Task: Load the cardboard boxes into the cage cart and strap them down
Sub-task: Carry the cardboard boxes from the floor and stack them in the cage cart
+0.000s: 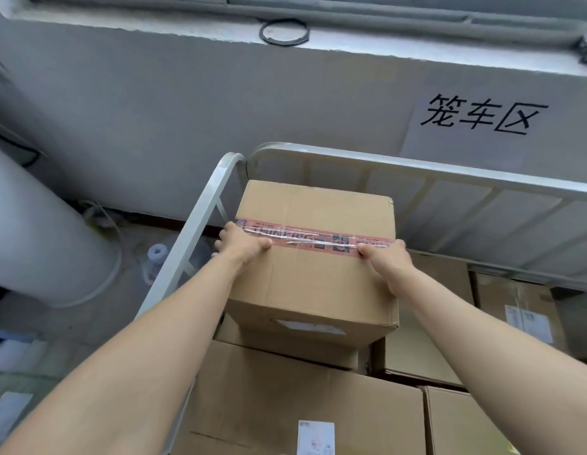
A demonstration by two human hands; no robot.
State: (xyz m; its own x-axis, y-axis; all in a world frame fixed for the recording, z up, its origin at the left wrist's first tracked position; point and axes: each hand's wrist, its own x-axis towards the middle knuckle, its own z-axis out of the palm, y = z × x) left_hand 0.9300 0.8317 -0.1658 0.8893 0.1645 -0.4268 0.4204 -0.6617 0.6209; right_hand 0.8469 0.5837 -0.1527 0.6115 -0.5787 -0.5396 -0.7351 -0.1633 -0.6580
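Quick one on the top box. The brown cardboard box (313, 267), sealed across the lid w/ a strip of pink printed tape (318, 239), sits in the back left corner of the grey metal cage cart (449, 174), on top of the stacked plain cardboard boxes (285, 389) loaded in there. Can't tell if it's fully resting on them or a hair above, since the underside is hidden.

Both hands have hold of it. The left hand (242, 246) clamps the left top edge, thumb on the lid, fingers wrapped down the side. The right hand (387, 257) does the same on the right edge, thumb lying on the tape.

Handling, imo: it's corrugated, so stiff at edges and corners, but the lid panels will prob give if you press the middle. The far right top corner looks a bit crushed/torn, so I wouldn't pull there. The tape is glossy and crinkled = slippery, so thumbs would bite better on bare cardboard. Weight is prob moderate going by the two-handed side grip, but can't really know.

For shifting it, palms low on opposite sides or under the bottom edges beats pinching the top rim. Watch the left fingers btw the box and the curved grey side rail (200, 221), they're near each other. No strap visible anywhere, so strapping isn't started afaict.
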